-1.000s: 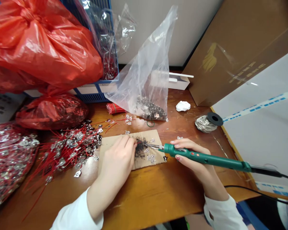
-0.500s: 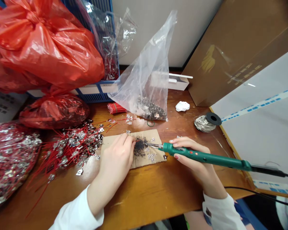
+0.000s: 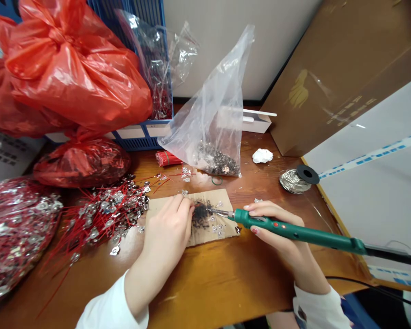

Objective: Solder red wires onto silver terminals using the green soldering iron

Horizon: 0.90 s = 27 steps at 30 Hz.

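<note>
My left hand (image 3: 167,221) rests on a scorched cardboard pad (image 3: 215,233), its fingertips pinching the end of a thin red wire (image 3: 197,204), mostly hidden by the fingers. My right hand (image 3: 277,228) grips a green soldering iron (image 3: 294,233) like a pen. Its metal tip (image 3: 219,212) points left and sits just beyond my left fingertips, over a blackened patch (image 3: 201,215). Several small metal terminals (image 3: 218,228) lie on the cardboard below the tip.
A heap of red wires with metal terminals (image 3: 102,214) lies left of the pad, beside bulging red bags (image 3: 68,82). Behind stand a clear bag of terminals (image 3: 215,114) and a blue crate (image 3: 137,141). A solder coil (image 3: 292,181) lies right, near a brown board (image 3: 329,82).
The whole view has drifted slightly, with the table sitting a little lower in the frame. My hands and the iron tip have stayed in nearly the same place on the cardboard.
</note>
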### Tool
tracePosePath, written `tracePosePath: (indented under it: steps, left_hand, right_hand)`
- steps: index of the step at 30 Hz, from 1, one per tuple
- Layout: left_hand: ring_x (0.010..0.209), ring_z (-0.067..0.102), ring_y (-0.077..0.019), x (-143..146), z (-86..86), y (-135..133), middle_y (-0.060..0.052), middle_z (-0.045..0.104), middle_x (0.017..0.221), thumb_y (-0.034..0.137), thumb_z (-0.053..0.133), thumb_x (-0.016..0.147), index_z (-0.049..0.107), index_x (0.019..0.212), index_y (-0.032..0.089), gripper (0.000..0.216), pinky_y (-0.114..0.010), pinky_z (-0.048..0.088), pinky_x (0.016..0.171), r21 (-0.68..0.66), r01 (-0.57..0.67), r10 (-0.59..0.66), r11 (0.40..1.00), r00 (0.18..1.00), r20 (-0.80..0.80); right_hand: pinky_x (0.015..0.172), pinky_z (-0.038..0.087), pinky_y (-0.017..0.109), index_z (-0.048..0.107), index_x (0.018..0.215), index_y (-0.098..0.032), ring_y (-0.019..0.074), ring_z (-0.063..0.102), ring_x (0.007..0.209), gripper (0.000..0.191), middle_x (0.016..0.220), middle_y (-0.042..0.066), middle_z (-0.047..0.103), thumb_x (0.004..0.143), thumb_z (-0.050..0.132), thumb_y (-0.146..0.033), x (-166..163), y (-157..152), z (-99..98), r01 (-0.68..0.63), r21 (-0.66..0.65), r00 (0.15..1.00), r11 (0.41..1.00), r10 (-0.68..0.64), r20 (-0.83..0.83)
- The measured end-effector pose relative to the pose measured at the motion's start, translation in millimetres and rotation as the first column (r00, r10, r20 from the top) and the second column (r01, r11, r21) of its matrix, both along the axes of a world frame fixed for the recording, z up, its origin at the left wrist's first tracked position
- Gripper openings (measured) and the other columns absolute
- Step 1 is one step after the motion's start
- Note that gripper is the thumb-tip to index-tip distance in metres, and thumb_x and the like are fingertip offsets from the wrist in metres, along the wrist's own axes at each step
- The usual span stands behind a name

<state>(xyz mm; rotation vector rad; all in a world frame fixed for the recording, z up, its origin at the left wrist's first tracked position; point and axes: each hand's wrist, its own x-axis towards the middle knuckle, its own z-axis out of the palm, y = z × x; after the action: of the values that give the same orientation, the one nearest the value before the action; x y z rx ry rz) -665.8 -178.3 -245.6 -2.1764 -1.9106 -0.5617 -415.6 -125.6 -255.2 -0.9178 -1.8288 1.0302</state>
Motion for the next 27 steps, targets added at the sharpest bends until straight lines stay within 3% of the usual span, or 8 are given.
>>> tracePosePath:
  steps: [9,22,27]
  left_hand:
    - [0.074,0.061,-0.019,-0.5,1.5,0.3,-0.002,0.063,0.08,0.015,0.045,0.095,0.057,0.085,0.018,0.017,-0.03,0.046,0.061,-0.025,-0.018,0.018,1.0,1.0,-0.014]
    - [0.074,0.062,-0.0205,-1.4,-0.3,-1.1,-0.004,0.064,0.08,0.014,0.045,0.095,0.059,0.085,0.017,0.017,-0.031,0.047,0.06,-0.017,0.005,-0.005,1.0,1.0,-0.008]
    - [0.073,0.063,-0.0204,-1.9,-0.6,-0.6,-0.003,0.063,0.079,0.013,0.045,0.095,0.059,0.085,0.017,0.017,-0.031,0.047,0.06,-0.001,0.016,-0.016,1.0,1.0,-0.009]
  right_hand:
    - [0.103,0.042,0.04,0.071,0.097,-0.029,0.0231,0.066,0.102,0.02,0.105,0.003,0.072,0.08,0.073,-0.019,0.2,-0.8,-1.9,0.018,-0.03,1.0,0.999,-0.018,-0.019]
    - [0.085,0.054,0.036,0.069,0.107,-0.03,0.0238,0.065,0.101,0.028,0.106,0.004,0.071,0.081,0.071,-0.018,-1.1,-2.0,-1.9,0.005,-0.088,0.999,0.996,-0.01,-0.053]
    - [0.093,0.052,0.041,0.07,0.103,-0.028,0.0244,0.063,0.102,0.023,0.106,0.006,0.069,0.082,0.071,-0.018,1.2,0.5,-3.0,-0.04,-0.03,0.998,0.999,0.038,-0.051]
